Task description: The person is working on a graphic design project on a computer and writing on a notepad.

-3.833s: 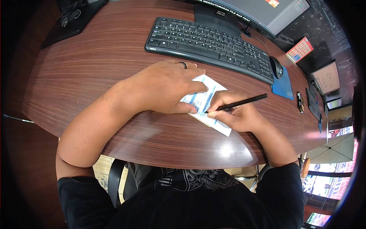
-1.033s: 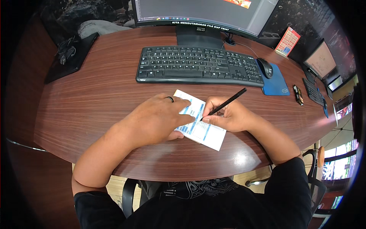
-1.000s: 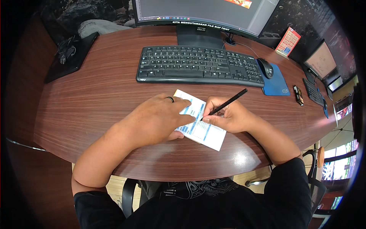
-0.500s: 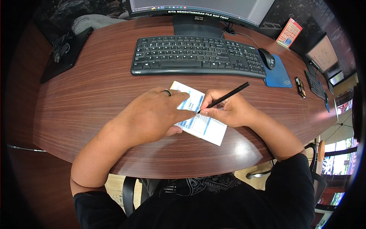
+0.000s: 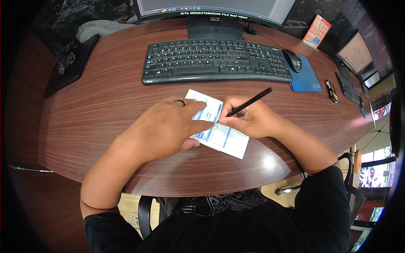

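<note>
A white and blue printed form pad (image 5: 235, 148) lies slanted on the brown wooden desk. My left hand (image 5: 162, 126), with a dark ring on one finger, rests palm down over the pad's left part, fingers spread and flat, covering much of it. In my right hand (image 5: 255, 121) a slim black pen (image 5: 255, 99) is pinched between thumb and fingers. The pen slants up to the right, its tip down at the paper close to my left fingertips. The side of my right hand rests on the pad's right edge.
Beyond the pad lies a black keyboard (image 5: 217, 63) below a monitor (image 5: 211, 12). To its right are a black mouse (image 5: 292, 60) and blue mouse pad (image 5: 307, 78), a small dark box (image 5: 331, 91) and a red-edged card (image 5: 317, 31). A dark flat device with a cable (image 5: 65, 59) sits far left.
The view has shifted slightly, so most things sit a little to the left. Both hands keep nearly the same place on the pad, and the pen stays in my right hand.
</note>
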### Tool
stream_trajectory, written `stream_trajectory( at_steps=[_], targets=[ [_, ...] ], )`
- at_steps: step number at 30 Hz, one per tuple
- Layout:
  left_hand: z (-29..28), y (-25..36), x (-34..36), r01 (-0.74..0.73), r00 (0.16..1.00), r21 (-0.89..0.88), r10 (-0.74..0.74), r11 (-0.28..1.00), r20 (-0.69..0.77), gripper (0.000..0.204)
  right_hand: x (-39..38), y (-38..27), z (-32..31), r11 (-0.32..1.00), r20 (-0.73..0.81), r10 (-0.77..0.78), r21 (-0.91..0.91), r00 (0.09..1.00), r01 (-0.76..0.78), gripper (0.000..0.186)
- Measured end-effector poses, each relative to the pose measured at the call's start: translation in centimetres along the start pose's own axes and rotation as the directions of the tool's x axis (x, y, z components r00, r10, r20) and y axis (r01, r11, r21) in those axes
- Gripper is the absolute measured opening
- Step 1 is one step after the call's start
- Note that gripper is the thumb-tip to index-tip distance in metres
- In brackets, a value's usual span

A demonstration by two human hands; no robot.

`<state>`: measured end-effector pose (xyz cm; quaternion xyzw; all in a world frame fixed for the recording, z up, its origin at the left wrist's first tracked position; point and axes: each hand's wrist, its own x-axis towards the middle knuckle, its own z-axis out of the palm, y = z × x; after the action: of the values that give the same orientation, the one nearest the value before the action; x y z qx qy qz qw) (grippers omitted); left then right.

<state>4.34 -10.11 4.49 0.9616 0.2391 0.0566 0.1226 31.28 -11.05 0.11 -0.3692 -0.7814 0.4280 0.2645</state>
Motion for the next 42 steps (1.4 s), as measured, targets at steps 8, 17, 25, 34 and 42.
stream_trajectory(
  at_steps=[8, 17, 25, 34, 42],
  targets=[
    [-0.18, 0.02, 0.11, 0.01, 1.0, 0.008, -0.01, 1.0, 0.006, 0.044, 0.09, 0.33, -0.04, 0.999, -0.011, -0.026, -0.042, 1.0, 0.026, 0.01],
    [-0.04, 0.2, -0.06, 0.002, 1.0, 0.02, -0.002, 1.0, 0.002, 0.044, 0.2, 0.3, -0.39, 0.962, -0.027, 0.136, 0.241, 0.99, -0.126, 0.01],
    [-0.23, 0.17, 0.14, 0.013, 0.999, 0.035, -0.014, 0.999, 0.029, 0.047, 0.39, 0.27, -0.62, 0.982, 0.018, 0.1, 0.157, 0.995, -0.101, 0.01],
    [-0.2, 0.22, 0.17, 0.021, 0.999, 0.039, -0.022, 0.999, 0.033, 0.047, 0.47, 0.39, -0.58, 0.995, 0.015, 0.091, 0.027, 0.996, -0.091, 0.012],
    [-0.01, 0.16, 0.12, 0.001, 1.0, 0.04, -0.001, 0.999, 0.0, 0.047, 0.49, 0.4, -0.55, 0.99, -0.012, 0.139, 0.012, 0.99, -0.139, 0.012]
  ],
)
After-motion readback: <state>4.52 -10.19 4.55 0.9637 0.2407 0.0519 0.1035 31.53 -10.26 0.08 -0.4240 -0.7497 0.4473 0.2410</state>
